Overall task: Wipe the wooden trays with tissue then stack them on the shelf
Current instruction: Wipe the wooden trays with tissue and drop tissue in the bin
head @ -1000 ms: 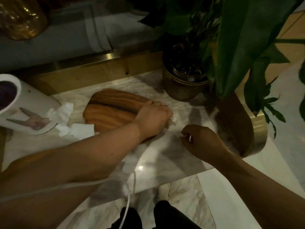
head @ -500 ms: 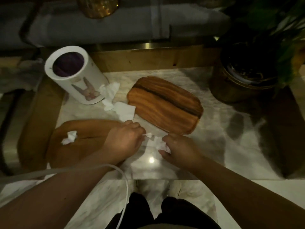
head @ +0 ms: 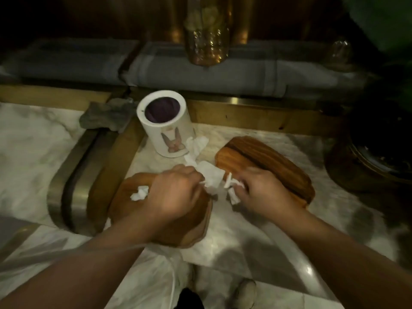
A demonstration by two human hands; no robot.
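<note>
It looks like a dim lounge or café: a marble table (head: 256, 237), a grey cushioned bench (head: 200, 72), a potted plant (head: 374, 161).

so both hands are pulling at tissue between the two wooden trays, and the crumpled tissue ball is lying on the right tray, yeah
Not quite. In the head view the crumpled tissue ball lies on the left tray, not the right tray. The left hand and right hand do hold tissue between the trays.

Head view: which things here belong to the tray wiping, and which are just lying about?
For the job:
- near wooden tray
- far wooden tray
- tissue roll
- tissue held between left hand and right hand

Lying about:
- grey cloth
- plant pot
- amber glass vessel
</note>
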